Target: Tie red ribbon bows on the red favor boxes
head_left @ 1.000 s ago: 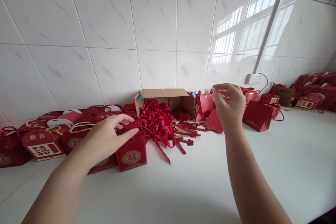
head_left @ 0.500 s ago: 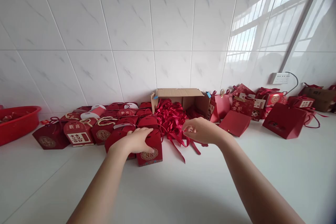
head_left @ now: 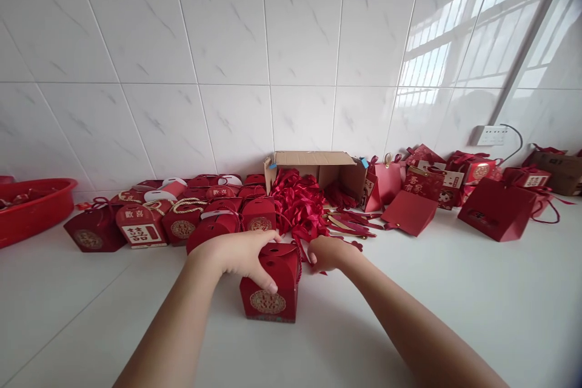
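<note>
A small red gift box (head_left: pixel 271 298) with a gold round emblem stands upright on the white counter (head_left: pixel 454 297) in front of me. My left hand (head_left: pixel 243 254) grips its top from the left, fingers draped over the front. My right hand (head_left: pixel 328 253) sits at the box's right side, fingers closed on a red ribbon (head_left: pixel 304 236) that trails from the ribbon pile (head_left: pixel 302 203). The ribbon's end near the box top is partly hidden by my hands.
Several finished red boxes (head_left: pixel 182 218) crowd the back left. A red basin (head_left: pixel 31 209) sits far left. An open cardboard box (head_left: pixel 318 170) lies on its side against the tiled wall. Flat red bags (head_left: pixel 411 209) and boxes (head_left: pixel 498 212) fill the back right.
My left hand has pulled the red gift box toward me, away from the group. My right hand came down from the bags to the ribbon pile and closed on a ribbon beside the box.
</note>
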`<act>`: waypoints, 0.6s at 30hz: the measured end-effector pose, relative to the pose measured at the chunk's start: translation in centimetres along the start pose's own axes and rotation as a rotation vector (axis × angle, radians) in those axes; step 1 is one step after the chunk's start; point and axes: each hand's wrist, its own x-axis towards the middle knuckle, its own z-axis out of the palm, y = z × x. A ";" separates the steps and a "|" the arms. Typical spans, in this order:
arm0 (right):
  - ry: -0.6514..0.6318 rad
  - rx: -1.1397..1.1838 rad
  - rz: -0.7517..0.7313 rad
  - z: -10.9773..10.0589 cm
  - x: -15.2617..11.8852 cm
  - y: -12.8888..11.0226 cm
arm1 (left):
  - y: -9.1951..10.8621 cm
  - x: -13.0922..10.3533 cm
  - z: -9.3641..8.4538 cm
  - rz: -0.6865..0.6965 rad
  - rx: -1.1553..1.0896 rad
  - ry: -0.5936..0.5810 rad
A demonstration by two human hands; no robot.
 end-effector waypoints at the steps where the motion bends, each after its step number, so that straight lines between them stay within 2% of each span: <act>1: 0.008 0.026 -0.008 -0.4 0.0 -0.1 | -0.2 0.1 0.0 -0.033 -0.002 -0.004; 5: 0.116 0.153 -0.079 -3.4 -0.3 -1.1 | -0.8 0.2 -0.2 -0.132 0.027 -0.002; 7: 0.235 0.299 -0.127 -5.2 -0.8 -2.1 | -0.7 0.2 -0.2 -0.126 0.083 0.028; 8: 0.313 0.438 -0.167 -6.0 -1.2 -2.6 | -0.6 0.1 -0.2 -0.090 0.103 0.039; 10: 0.496 0.860 -0.289 -7.8 -2.3 -3.6 | -0.3 0.1 -0.1 0.022 0.099 0.023; 13: 0.661 1.315 -0.457 -10.1 -5.1 -5.0 | 0.6 0.1 0.4 0.083 0.053 -0.039; 15: 0.698 1.413 -0.498 -11.4 -7.1 -5.6 | 1.3 0.3 0.9 0.042 0.051 -0.022; 18: 0.743 1.396 -0.530 -12.3 -9.2 -6.2 | 2.4 0.7 1.7 -0.031 0.048 0.042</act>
